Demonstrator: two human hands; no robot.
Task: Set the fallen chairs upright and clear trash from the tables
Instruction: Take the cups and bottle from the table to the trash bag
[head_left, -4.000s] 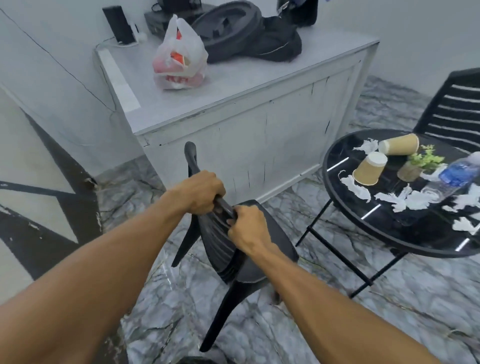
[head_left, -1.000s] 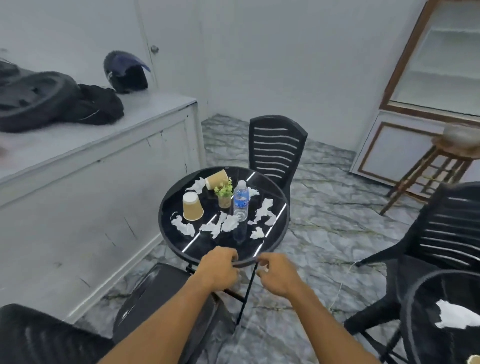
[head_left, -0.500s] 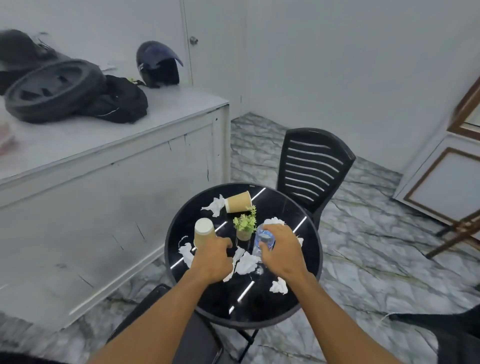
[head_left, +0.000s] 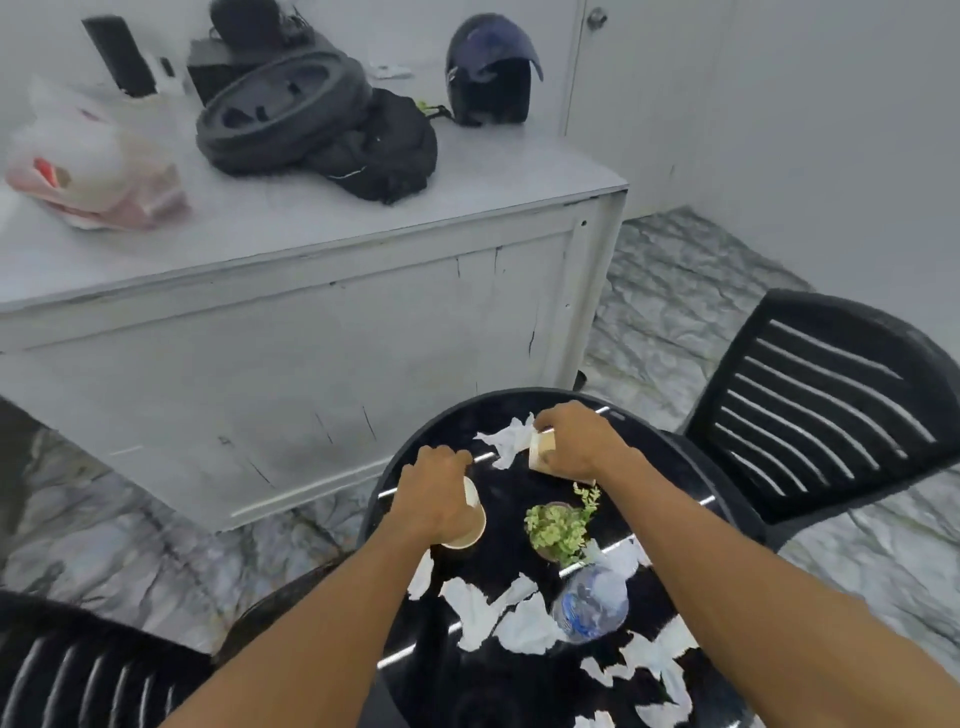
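Observation:
A round black table (head_left: 410, 467) stands in front of me, strewn with torn white paper scraps (head_left: 488, 613). My left hand (head_left: 431, 493) grips an upright paper cup (head_left: 470, 522) near the table's left side. My right hand (head_left: 579, 441) holds a second paper cup (head_left: 541, 453) lying on its side at the far edge, next to a crumpled tissue (head_left: 506, 439). A small potted plant (head_left: 558, 527) and a clear water bottle (head_left: 592, 605) stand between my arms. One black chair (head_left: 826, 400) stands upright at the right, another (head_left: 78, 670) at the lower left.
A long white counter (head_left: 322, 291) runs behind the table, bearing a plastic bag (head_left: 93, 166), a tyre (head_left: 280, 109), a black bag (head_left: 384, 145) and a helmet (head_left: 491, 73). Marble floor (head_left: 691, 291) lies to the right, by the white wall.
Earlier both hands held a fallen chair's back. I then came up to the table; my left hand took the upright cup, and my right hand left the bottle for the fallen cup.

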